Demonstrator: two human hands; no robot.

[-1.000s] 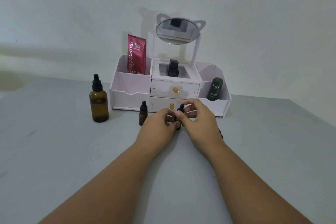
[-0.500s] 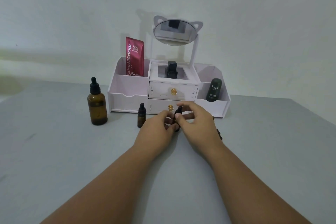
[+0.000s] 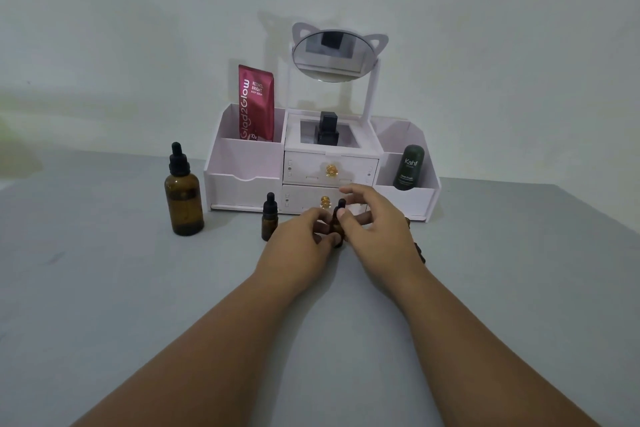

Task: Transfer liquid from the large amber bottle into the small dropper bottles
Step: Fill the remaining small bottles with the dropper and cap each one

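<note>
Left hand point(image 3: 298, 243): fingers are curled round the lower body of the held dropper bottle point(image 3: 341, 203).
Right hand point(image 3: 377, 229): the black cap of the same bottle is pinched, with the thumb laid against it; the forefinger is stretched out above.
Held dropper bottle: kept upright between both hands, low over the grey surface point(image 3: 104, 288), just in front of the lower drawer; whether its base touches cannot be told.
Second dropper bottle point(image 3: 269, 217): stood upright, capped, just beside the left hand.
Large amber bottle point(image 3: 183, 194): stood upright and capped, well to the left, near the organizer's left end.
White organizer point(image 3: 242, 170): placed against the wall behind the hands.
Organizer contents: a red pouch point(image 3: 255, 104) on the left, a black bottle point(image 3: 327, 128) in the middle, a green container point(image 3: 408, 166) on the right.
Cat-eared mirror point(image 3: 332, 52): mounted above.
</note>
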